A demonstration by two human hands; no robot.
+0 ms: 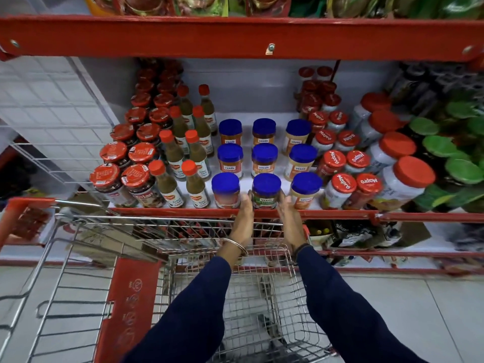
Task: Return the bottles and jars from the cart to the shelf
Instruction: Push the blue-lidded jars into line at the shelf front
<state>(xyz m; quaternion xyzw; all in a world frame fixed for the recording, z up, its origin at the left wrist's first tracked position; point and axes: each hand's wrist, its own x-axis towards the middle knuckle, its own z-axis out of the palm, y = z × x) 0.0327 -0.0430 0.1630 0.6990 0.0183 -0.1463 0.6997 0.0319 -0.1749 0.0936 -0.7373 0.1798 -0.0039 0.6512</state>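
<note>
Both hands clasp one blue-lidded jar [266,191] with a green label: the left hand [243,218] presses flat against its left side and the right hand [290,218] against its right, fingers reaching up along the glass. The jar stands upright at the front edge of the red-rimmed shelf [183,211], middle of the front row. Just left of this jar sits a blue-lidded jar with a reddish label [225,190], just right of it one with pale contents [306,189], and behind it two more rows of the same lids. Farther left of the jar stand green sauce bottles [195,183] with red caps, then dark jars with red lids [138,183]. Right of it are red-lidded Mapro jars [343,188]. Below the jar, dark sleeves cross the wire shopping cart [262,289], whose basket looks empty, though its floor is blurred.
</note>
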